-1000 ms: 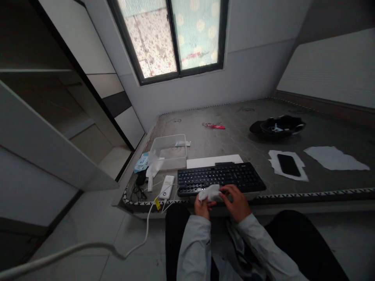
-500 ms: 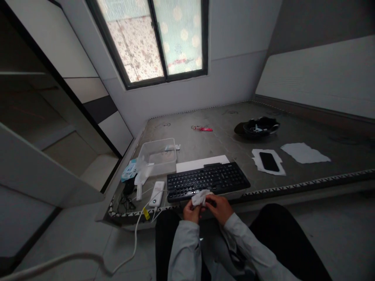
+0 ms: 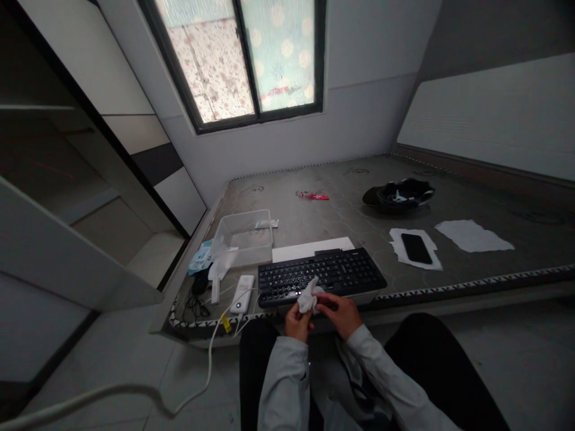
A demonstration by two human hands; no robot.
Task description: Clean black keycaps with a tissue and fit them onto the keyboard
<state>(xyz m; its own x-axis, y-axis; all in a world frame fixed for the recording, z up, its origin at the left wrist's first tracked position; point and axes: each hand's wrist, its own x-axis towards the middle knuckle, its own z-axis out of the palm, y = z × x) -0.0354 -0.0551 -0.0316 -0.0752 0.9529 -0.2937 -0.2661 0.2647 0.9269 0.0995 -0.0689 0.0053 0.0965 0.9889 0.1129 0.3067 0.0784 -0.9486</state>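
A crumpled white tissue (image 3: 308, 297) is pinched between my two hands, in front of the keyboard's near edge. My left hand (image 3: 297, 323) grips its lower left side with closed fingers. From the right, my right hand (image 3: 340, 312) holds the tissue between thumb and fingertips. Just beyond them lies a black keyboard (image 3: 323, 272), its far edge by a flat white strip (image 3: 309, 248). The tissue covers a little of the keyboard's front edge. Whether anything is wrapped inside the tissue, I cannot tell.
Left of the keyboard are a white power strip (image 3: 242, 293) with cables and a clear plastic box (image 3: 245, 257). To the right, a black phone (image 3: 416, 248) lies on a white sheet, near another sheet (image 3: 474, 236). A black cap (image 3: 399, 194) and red item (image 3: 318, 197) lie farther back.
The tissue has been raised and bunched differently, with a peak now sticking up. My hands have shifted slightly right and parted a little. The whole view has moved slightly.
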